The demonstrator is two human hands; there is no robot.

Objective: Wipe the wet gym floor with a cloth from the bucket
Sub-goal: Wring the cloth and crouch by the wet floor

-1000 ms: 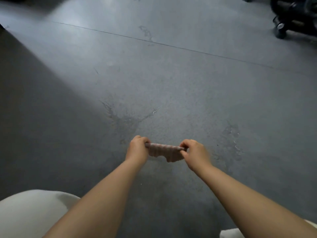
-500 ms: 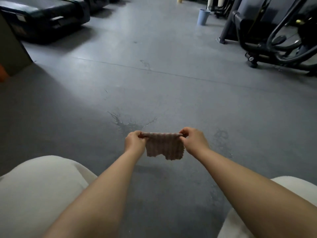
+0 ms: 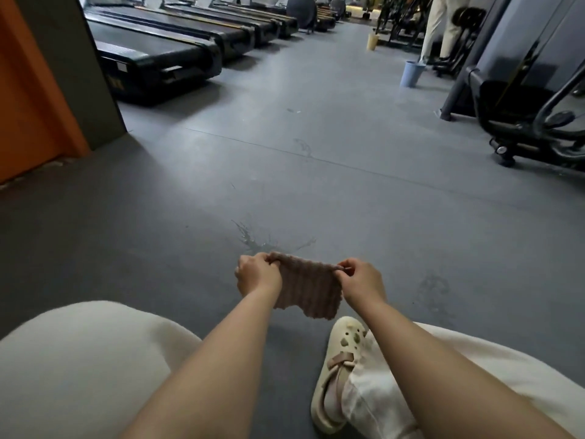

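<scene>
My left hand (image 3: 258,277) pinches the cloth's (image 3: 308,288) left top corner, fingers curled round it; my right hand (image 3: 362,282) pinches the right corner. The cloth hangs between them, long axis left to right, above the floor (image 3: 348,198). The splash (image 3: 262,242) lies just beyond, nearer my left.

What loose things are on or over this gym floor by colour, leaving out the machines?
Pink-brown: 1, the cloth
Blue: 1, the bucket
Yellow: 1, the cup
Cream: 1, the shoe
Total: 4
</scene>
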